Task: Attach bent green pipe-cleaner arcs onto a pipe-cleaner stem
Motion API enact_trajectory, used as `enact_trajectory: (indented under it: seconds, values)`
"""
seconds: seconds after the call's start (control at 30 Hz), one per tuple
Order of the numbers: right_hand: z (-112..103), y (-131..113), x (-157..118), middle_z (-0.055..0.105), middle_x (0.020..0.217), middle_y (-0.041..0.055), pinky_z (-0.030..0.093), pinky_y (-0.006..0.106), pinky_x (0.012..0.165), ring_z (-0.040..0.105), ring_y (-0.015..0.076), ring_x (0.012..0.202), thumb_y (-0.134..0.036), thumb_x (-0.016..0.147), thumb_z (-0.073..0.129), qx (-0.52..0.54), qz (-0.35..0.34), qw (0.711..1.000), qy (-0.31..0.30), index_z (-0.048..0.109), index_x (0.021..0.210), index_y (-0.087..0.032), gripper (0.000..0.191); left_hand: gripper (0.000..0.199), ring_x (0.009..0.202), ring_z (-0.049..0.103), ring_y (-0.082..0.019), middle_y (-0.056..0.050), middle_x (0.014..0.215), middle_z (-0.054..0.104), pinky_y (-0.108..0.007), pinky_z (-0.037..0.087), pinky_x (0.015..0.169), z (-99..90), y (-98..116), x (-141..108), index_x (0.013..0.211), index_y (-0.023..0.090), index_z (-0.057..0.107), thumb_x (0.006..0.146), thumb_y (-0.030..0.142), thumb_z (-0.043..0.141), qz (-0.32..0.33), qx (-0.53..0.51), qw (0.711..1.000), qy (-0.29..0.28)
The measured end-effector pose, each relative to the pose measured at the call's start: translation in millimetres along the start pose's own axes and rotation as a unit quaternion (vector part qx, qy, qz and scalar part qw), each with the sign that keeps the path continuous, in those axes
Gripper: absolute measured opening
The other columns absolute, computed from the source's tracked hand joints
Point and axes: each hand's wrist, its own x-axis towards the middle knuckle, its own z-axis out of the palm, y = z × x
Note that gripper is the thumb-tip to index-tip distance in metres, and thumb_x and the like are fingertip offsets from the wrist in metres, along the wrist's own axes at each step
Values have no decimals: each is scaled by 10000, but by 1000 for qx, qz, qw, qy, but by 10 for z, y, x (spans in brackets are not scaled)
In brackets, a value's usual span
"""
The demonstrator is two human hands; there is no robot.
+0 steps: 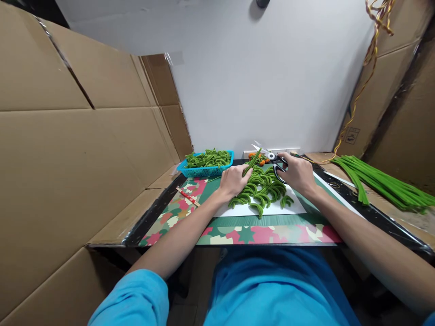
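My left hand [234,182] is closed round several straight green pipe cleaners [254,160] that stick up past the fingers, slanting to the right. In my right hand [299,172] is a pair of scissors [271,156] with black handles. Its blades are spread and point left, close to the tips of the pipe cleaners; whether they touch I cannot tell. Below both hands, many short curved green pipe cleaner pieces [261,198] lie heaped on a white sheet [290,208].
A blue basket [205,171] heaped with green pieces stands back left. Small orange pieces [263,160] lie behind the heap. Long green pipe cleaners [387,181] lie at right. A red-patterned stick [186,196] rests on the patterned mat [244,234]. Cardboard walls [74,154] flank the table.
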Motion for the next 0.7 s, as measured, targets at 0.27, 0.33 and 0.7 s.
enact_trajectory:
  seconds: [0.27,0.33,0.7]
  values:
    - [1,-63,-52,802,899,25,427,308,643,728,256,768,-242,796,696,15,-62,997,39,713,1278,-257,483,435,552,601,-139,7,675,632,-263,462,519,-83,18,130,1096,135,696,903,524,665,-70,-420,903,-53]
    - [6,-85,-72,809,934,38,435,307,647,728,253,779,-247,799,694,16,-87,995,44,715,1285,-253,487,462,484,585,-115,26,709,619,-244,415,424,-106,39,150,1079,153,646,871,562,694,-88,-527,841,-88]
    - [-22,-131,-117,792,1069,97,428,318,671,700,274,955,-244,884,626,-29,-167,985,35,685,1367,-219,487,505,362,523,-35,37,816,649,-191,261,281,-144,109,114,982,182,591,775,575,831,-130,-596,791,-50]
